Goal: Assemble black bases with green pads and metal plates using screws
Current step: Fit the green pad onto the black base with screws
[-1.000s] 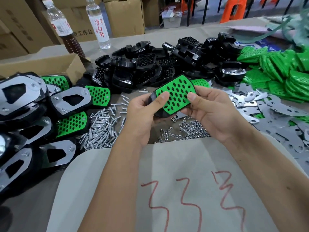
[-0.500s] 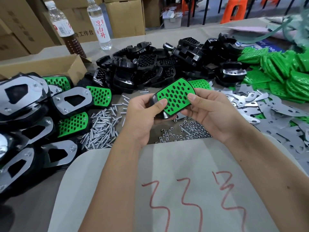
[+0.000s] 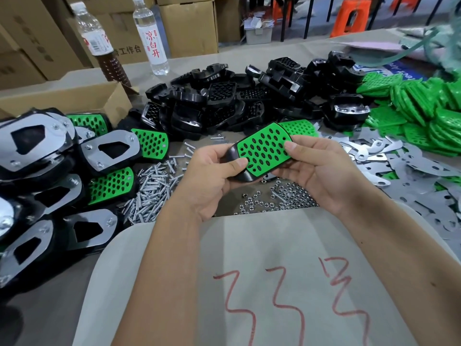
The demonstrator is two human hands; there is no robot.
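Fingers of left hand (image 3: 212, 181) and right hand (image 3: 324, 171) curl around black base (image 3: 233, 156), thumbs pressing green pad (image 3: 264, 149).

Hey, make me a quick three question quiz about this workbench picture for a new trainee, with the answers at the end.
1. True or false: both hands hold one black base with a green pad on it.
2. Which loose pile lies nearest the left hand? A) screws B) metal plates C) green pads
3. Fill in: the right hand presses its ____ on the pad.

Key: 1 true; 2 A; 3 thumb.
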